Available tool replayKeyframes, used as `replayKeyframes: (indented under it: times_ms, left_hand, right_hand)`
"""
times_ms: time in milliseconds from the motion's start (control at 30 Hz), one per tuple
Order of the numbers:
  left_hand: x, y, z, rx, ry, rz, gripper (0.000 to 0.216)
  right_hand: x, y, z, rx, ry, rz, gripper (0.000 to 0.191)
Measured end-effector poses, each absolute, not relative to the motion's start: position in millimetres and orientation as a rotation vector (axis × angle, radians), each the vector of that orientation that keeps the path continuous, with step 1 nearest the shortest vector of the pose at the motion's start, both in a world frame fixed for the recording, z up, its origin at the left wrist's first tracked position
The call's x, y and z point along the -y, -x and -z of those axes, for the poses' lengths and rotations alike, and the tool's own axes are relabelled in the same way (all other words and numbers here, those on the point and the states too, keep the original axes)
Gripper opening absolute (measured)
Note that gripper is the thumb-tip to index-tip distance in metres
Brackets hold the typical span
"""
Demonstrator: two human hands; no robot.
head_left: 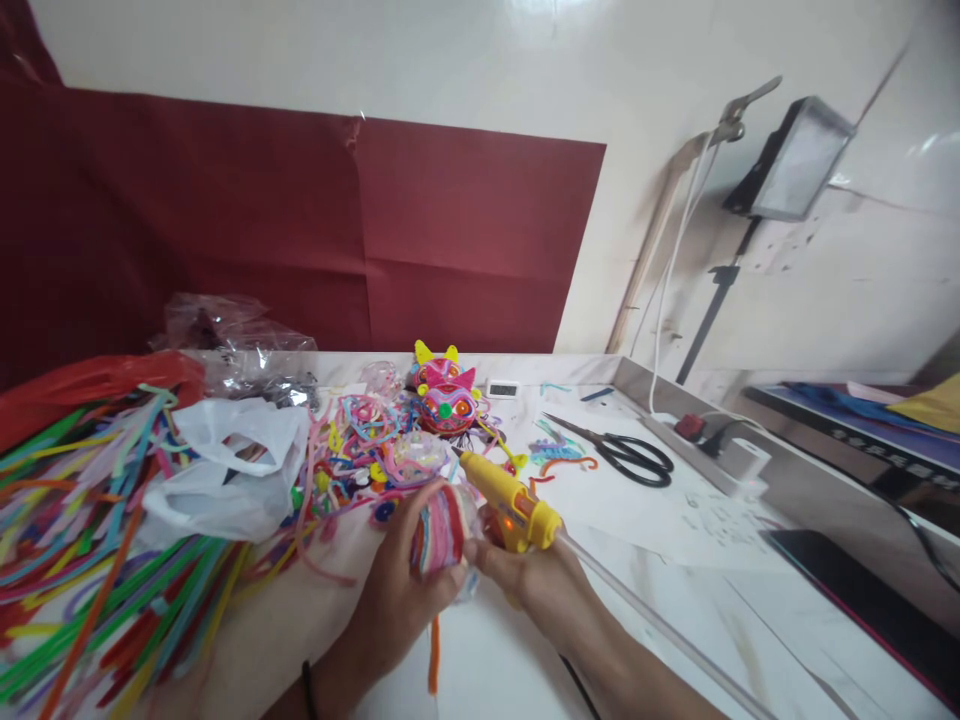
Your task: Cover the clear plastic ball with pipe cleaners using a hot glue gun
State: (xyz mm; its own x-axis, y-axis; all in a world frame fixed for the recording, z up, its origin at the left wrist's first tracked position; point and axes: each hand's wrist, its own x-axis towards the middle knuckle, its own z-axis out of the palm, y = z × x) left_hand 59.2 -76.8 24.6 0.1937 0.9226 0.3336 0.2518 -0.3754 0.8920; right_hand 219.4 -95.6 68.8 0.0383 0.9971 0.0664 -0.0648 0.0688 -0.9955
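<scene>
My left hand (394, 590) is wrapped round a small rounded craft piece (439, 532) covered in pink, white, blue and red pipe-cleaner stripes. A yellow hot glue gun (504, 490) is gripped in my right hand (532, 575), its nozzle pointing up and left above the piece. A long clear glue stick (660, 625) runs out of the gun's back toward the lower right. My right fingertips meet the edge of the striped piece. Below my hands hangs an orange pipe cleaner (434, 655). Behind them sit decorated pink animal-head figures (448, 405) with a green nose and yellow ears.
Bundles of coloured pipe cleaners (112, 600) and a white plastic bag (225, 475) cover the left side. Loose pipe-cleaner bits (360, 425) lie mid-table. Black-handled scissors (634, 455) rest at right, near a power strip (739, 470) and a dark phone (870, 600). A lamp (795, 160) stands behind.
</scene>
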Motion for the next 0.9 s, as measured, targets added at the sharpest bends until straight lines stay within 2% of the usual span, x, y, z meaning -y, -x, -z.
replayKeyframes:
  times_ms: [300,533,900]
  left_hand:
    - [77,-55,-20,-0.986,-1.789,-1.093,0.067]
    - [70,-50,-16,-0.986,-1.932,-0.963,0.085]
    - [70,-47,-23,-0.955,-1.958,-0.98,0.077]
  right_hand:
    - [92,-227,-62,1.302,1.177,-1.132,0.02]
    - [98,-224,-64,1.161,1.25,-1.13,0.025]
    - [97,-226,-61,1.178,1.22,-1.119,0.027]
